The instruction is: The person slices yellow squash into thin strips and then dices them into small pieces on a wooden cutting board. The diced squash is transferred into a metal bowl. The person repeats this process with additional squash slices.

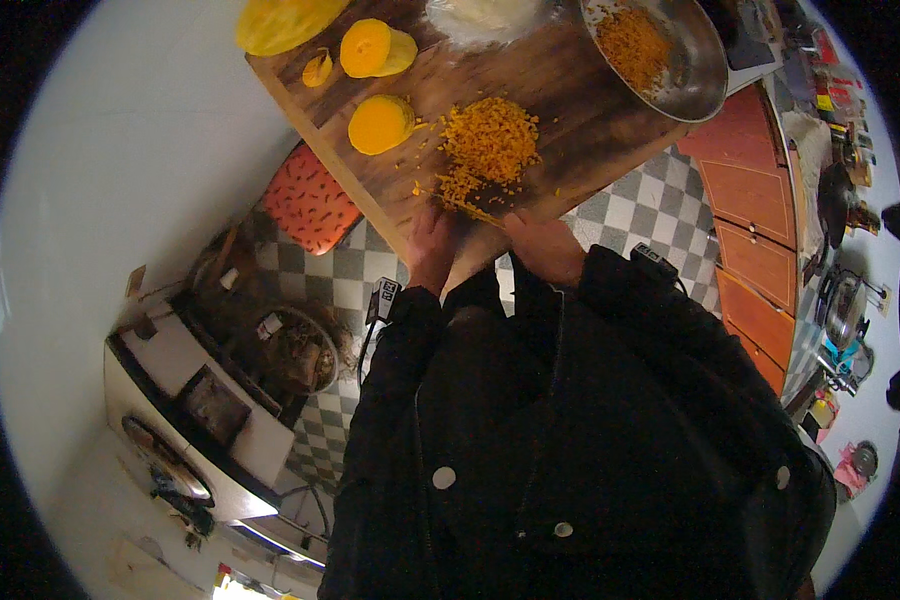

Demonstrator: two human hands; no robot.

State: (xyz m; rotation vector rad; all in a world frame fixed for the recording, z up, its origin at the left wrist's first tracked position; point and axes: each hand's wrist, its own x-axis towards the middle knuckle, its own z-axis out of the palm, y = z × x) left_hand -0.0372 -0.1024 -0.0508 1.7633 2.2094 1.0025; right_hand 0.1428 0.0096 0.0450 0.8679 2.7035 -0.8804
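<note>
Both hands at board's near edge | left hand (432,245), right hand (545,245) flank diced orange pile (488,150); finger state unclear | wooden board (570,110): steel bowl (670,60) far corner, squash halves (380,85) left

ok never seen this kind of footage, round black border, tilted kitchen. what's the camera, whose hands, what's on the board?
No machine here: a person wears a wide fisheye camera on the head, looking down. That gives the round black rim and bent edges. The dark jacket filling the lower half is the person's own.

The left hand and right hand rest at the near edge of a wooden cutting board. Whether either grips anything cannot be told.

On the board: a pile of finely chopped orange vegetable, thick round orange-yellow chunks and a metal bowl with more of the chopped bits. Below lies a checkered floor.
</note>
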